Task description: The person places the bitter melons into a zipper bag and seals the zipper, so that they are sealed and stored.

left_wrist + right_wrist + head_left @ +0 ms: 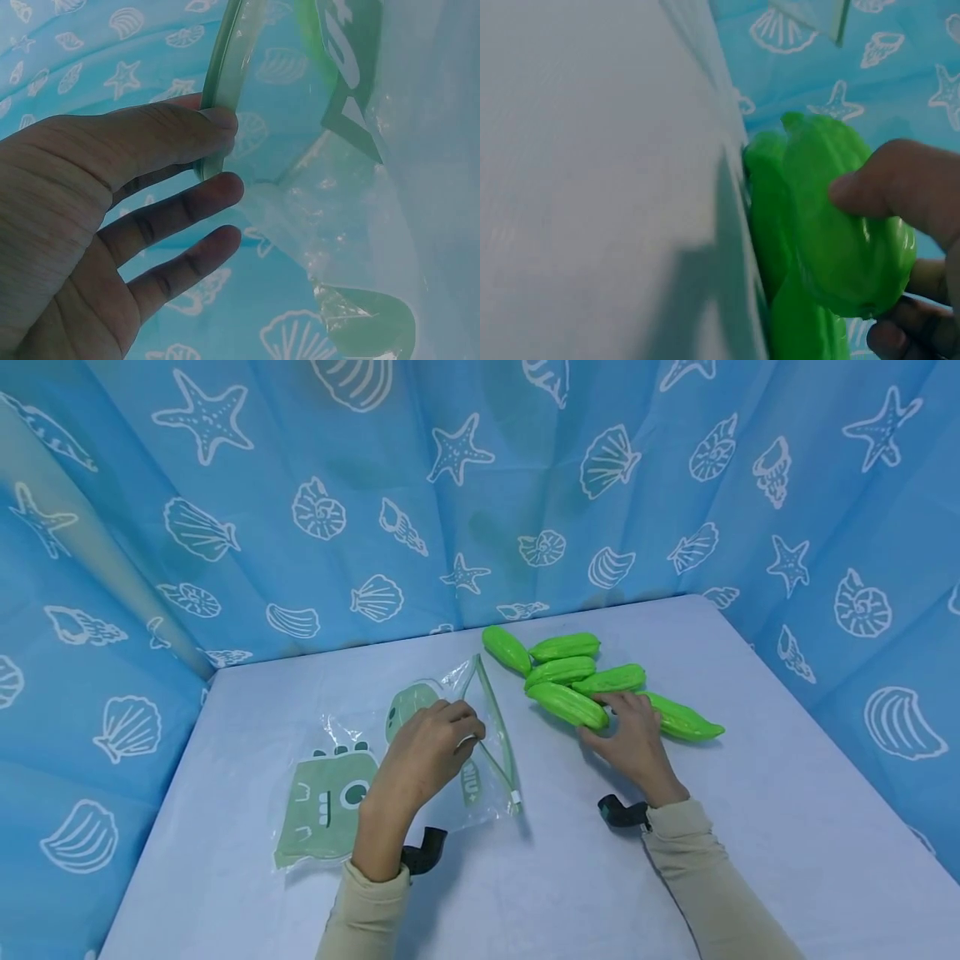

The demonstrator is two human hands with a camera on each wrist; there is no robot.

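Left hand (431, 743): your fingers pinch a clear, green-printed plastic bag (333, 814) by its rim, seemingly so it gapes. Right hand (633, 739): fingers grip a glossy, oblong green gourd (566, 704).

On the bench (562, 893) the bag (330, 789) lies left of the gourds (561, 671), the curtain (495, 510) hanging behind them both

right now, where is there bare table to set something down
On the white table: right of the beige right sleeve, toward the blue curtain; also between that sleeve and the left sleeve. Crowded: the clear plastic zip bag at the left hand, the bright green ridged gourds at the right hand.
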